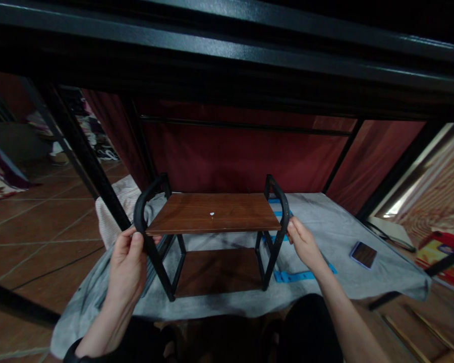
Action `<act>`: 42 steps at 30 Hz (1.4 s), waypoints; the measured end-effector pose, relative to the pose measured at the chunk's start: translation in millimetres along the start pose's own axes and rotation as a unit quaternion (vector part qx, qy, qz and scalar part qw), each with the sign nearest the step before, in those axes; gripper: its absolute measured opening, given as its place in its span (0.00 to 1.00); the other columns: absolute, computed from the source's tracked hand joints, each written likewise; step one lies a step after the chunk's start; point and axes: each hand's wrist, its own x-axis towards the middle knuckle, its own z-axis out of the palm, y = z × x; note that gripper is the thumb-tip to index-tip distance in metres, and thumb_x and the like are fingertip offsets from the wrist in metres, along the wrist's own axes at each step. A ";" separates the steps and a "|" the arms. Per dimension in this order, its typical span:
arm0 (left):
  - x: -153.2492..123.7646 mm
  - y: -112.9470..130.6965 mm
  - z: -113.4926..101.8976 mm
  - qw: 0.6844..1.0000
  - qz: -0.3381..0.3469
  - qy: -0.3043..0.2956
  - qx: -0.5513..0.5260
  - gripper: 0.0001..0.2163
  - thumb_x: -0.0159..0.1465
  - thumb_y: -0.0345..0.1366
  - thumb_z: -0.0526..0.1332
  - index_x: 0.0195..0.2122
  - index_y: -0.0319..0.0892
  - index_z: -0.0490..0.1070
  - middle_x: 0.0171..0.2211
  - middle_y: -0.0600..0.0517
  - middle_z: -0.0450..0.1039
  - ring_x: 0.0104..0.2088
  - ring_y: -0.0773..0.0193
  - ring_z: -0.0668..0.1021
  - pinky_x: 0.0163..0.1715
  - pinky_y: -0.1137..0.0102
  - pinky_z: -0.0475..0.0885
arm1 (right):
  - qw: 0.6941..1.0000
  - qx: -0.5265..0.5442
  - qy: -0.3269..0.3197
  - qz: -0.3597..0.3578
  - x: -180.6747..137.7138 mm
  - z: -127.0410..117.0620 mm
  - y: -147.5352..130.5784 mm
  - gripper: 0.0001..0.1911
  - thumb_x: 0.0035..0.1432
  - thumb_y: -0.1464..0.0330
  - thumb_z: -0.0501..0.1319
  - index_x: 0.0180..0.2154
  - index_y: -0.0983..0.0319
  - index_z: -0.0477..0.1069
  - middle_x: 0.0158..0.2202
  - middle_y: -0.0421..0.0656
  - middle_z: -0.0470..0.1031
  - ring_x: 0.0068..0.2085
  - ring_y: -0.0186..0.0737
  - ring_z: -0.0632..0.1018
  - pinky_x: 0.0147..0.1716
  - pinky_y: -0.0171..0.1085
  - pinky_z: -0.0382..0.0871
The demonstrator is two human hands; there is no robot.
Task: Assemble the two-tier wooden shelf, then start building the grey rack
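A small two-tier shelf rack (215,214) with brown wood-grain boards and a black metal frame stands upright in front of me. A small white spot shows on its upper board. My left hand (126,262) is closed around the frame's left side, just under the upper board, thumb in front. My right hand (301,241) pinches the right side of the frame at about the same height. The lower board (219,272) lies close to the grey cloth (314,217) beneath the rack.
Blue strips (293,276) lie on the cloth right of the rack, and a phone (363,254) lies farther right. A thick black metal beam (227,45) crosses overhead, with black posts at both sides. A dark red curtain (234,156) hangs behind. A red box (444,259) stands at far right.
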 end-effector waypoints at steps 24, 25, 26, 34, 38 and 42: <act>-28.4 -61.3 -72.3 0.987 -0.136 0.047 0.069 0.20 0.51 0.48 0.73 0.38 0.39 0.76 0.31 0.48 0.78 0.31 0.61 0.79 0.32 0.70 0.74 | 0.997 0.006 -0.035 0.069 1.5 -20.0 0.2 0.24 0.67 0.45 0.51 0.29 0.56 0.63 0.23 0.37 0.63 0.26 0.36 0.67 0.26 0.38 0.60; -36.4 -71.0 -80.7 0.982 -0.159 0.045 0.091 0.20 0.50 0.48 0.73 0.37 0.39 0.76 0.30 0.48 0.78 0.31 0.62 0.79 0.31 0.70 0.73 | 0.997 0.000 -0.037 0.067 1.5 -20.9 0.9 0.24 0.68 0.45 0.51 0.29 0.56 0.63 0.23 0.37 0.64 0.26 0.36 0.67 0.27 0.38 0.60; -44.8 -80.4 -87.8 0.977 -0.179 0.042 0.111 0.20 0.49 0.48 0.73 0.36 0.39 0.76 0.30 0.49 0.78 0.31 0.62 0.79 0.31 0.71 0.72 | 0.997 -0.006 -0.037 0.064 1.5 -21.4 1.7 0.24 0.68 0.46 0.51 0.29 0.56 0.63 0.23 0.37 0.64 0.26 0.37 0.67 0.28 0.39 0.60; -88.4 -145.8 -110.3 0.945 -0.225 -0.040 0.235 0.13 0.53 0.42 0.65 0.36 0.39 0.78 0.28 0.49 0.77 0.30 0.60 0.78 0.31 0.67 0.71 | 1.000 -0.009 -0.009 0.029 3.9 -19.2 5.2 0.28 0.64 0.41 0.53 0.24 0.55 0.62 0.21 0.39 0.62 0.25 0.39 0.65 0.29 0.43 0.59; -94.6 -164.8 -110.9 0.937 -0.173 -0.092 0.290 0.08 0.56 0.35 0.61 0.33 0.40 0.78 0.29 0.48 0.78 0.37 0.55 0.79 0.40 0.64 0.74 | 0.998 -0.053 0.025 0.033 0.5 -19.2 3.2 0.28 0.65 0.43 0.52 0.22 0.54 0.63 0.22 0.42 0.64 0.27 0.40 0.67 0.31 0.45 0.59; -98.9 -169.3 -111.8 0.925 -0.144 -0.137 0.323 0.10 0.56 0.30 0.58 0.34 0.39 0.79 0.33 0.45 0.80 0.41 0.54 0.80 0.47 0.62 0.73 | 0.995 -0.049 0.077 0.041 -5.7 -17.2 3.4 0.25 0.65 0.45 0.54 0.25 0.55 0.66 0.24 0.42 0.66 0.27 0.39 0.68 0.32 0.46 0.60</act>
